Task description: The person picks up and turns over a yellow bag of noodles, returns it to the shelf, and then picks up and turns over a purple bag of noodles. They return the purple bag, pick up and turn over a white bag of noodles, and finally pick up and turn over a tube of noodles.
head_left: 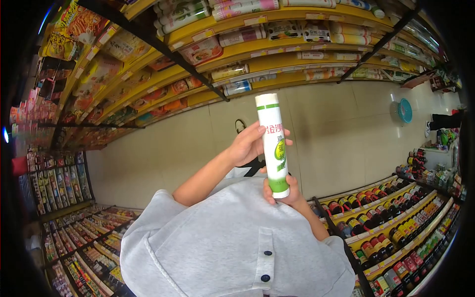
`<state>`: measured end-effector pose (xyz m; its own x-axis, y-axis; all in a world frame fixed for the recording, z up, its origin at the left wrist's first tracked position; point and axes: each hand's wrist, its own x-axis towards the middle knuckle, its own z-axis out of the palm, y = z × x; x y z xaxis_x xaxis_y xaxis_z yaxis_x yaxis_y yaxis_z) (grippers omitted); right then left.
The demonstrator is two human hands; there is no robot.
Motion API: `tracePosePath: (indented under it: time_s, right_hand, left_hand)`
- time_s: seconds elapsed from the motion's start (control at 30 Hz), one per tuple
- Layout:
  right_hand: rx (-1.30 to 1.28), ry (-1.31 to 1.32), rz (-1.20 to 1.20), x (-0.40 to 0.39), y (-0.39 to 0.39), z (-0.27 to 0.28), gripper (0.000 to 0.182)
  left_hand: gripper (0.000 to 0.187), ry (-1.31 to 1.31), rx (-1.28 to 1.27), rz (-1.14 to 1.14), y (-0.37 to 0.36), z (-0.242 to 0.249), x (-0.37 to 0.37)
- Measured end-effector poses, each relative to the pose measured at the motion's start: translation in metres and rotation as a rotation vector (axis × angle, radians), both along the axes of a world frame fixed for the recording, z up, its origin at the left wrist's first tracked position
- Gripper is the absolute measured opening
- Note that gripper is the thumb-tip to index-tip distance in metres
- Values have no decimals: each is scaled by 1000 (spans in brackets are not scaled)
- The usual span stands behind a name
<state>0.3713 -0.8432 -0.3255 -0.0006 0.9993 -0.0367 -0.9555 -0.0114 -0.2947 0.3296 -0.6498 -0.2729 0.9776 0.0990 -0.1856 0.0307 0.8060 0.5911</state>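
Observation:
A tube-shaped pack of dried noodles (275,143), white with green bands and red and green lettering, stands nearly upright in front of my chest, its printed side facing me. My left hand (249,143) is wrapped around its upper middle from the left, fingertips showing on the far right side. Lower down, my right hand (287,190) grips the green bottom end, thumb and fingers on either side. The fingers behind the pack are partly hidden.
Ahead, yellow shelves (237,29) hold more tube packs and bagged noodles. Bottles and jars fill a rack (381,218) at right; packets line a rack (94,242) at left. A blue basin (404,110) sits on the tiled floor (336,128), near another person's dark-clothed leg (445,122).

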Motion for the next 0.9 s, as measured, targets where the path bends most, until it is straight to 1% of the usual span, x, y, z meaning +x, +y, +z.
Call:
tracePosePath:
  time_s: [0.07,0.1,0.13,0.17,0.2,0.23,0.27,0.3,0.33,0.37,0.43,0.47,0.53,0.57,0.6,0.67,0.7,0.73,0.8,0.83,0.9]
  right_hand:
    - [8,-93,33,6,9,5,73]
    - [-42,11,19,4,16,10,67]
    - [-48,15,38,-2,24,12,67]
    - [-182,-246,-93,-9,32,14,65]
    - [-310,-511,-223,-13,38,15,65]
    - [-373,-679,-229,-15,47,10,68]
    - [-369,-684,-206,-13,52,8,68]
    - [-387,-636,-169,-11,57,8,65]
    - [-408,-589,-134,-8,66,11,64]
    - [-408,-598,-113,-3,74,12,64]
    - [-210,-85,77,9,89,13,67]
    - [-226,-97,97,14,99,15,67]
    - [-114,57,243,23,122,21,74]
    - [-161,-11,278,27,135,28,79]
    - [-177,-30,302,29,147,34,79]
    - [-149,-371,208,31,174,42,80]
    - [-214,-616,159,30,181,40,83]
    - [-220,-638,177,28,194,43,83]
    - [-427,-948,62,26,218,48,81]
    - [-432,-969,74,31,226,50,81]
    - [-363,-428,237,45,239,53,80]
  left_hand:
    - [44,21,7,41,5,-5,-3]
    - [44,60,109,74,8,-7,-6]
    - [44,102,210,109,12,-8,-9]
    - [44,107,203,130,18,-11,-11]
    - [44,162,451,149,25,-14,-14]
    - [45,221,697,165,32,-17,-16]
    - [45,230,691,187,38,-19,-18]
    - [45,297,633,229,45,-21,-20]
    - [44,361,573,268,53,-16,-19]
    - [44,364,562,287,63,-10,-18]
    - [51,-16,-302,287,86,4,-17]
    - [51,-27,-319,306,95,1,-19]
    - [56,-37,-47,312,113,-7,-21]
    - [61,-61,-65,304,124,-10,-21]
    - [61,-79,-80,329,133,-14,-19]
    - [65,-29,52,427,151,-17,-13]
    - [68,69,89,468,161,-13,-11]
    - [68,51,74,486,170,-12,-10]
    - [60,284,509,455,191,-14,-8]
    - [60,272,493,469,200,-18,-7]
    - [54,90,-90,557,217,-28,-7]
